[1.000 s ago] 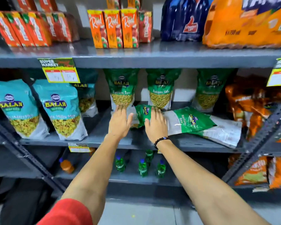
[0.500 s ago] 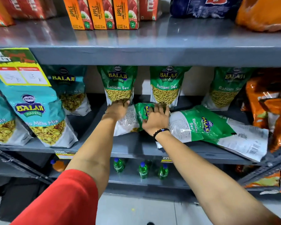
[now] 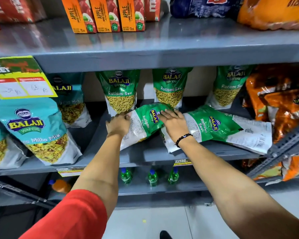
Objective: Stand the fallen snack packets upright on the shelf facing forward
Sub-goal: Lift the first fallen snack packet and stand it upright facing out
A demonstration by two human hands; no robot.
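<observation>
While both arms are being stretched onto the middle shelf (image 3: 162,156), a fallen green Ratlami Sev packet (image 3: 145,123) is being gripped between the two hands. Its white lower end is being clasped by the left hand (image 3: 118,125), fingers curled over the edge, and its green upper part is being pressed by the right hand (image 3: 174,123), fingers flat and spread; a black bead bracelet (image 3: 182,139) is being worn on that wrist. The packet is being tilted, its printed face turned up and sideways. A second fallen packet (image 3: 219,128) is lying flat just to the right, overlapped by the right hand. Behind them, three matching green packets (image 3: 120,90) are standing upright, facing forward. To the left, teal Mitha Mix packets (image 3: 36,128) are standing.
</observation>
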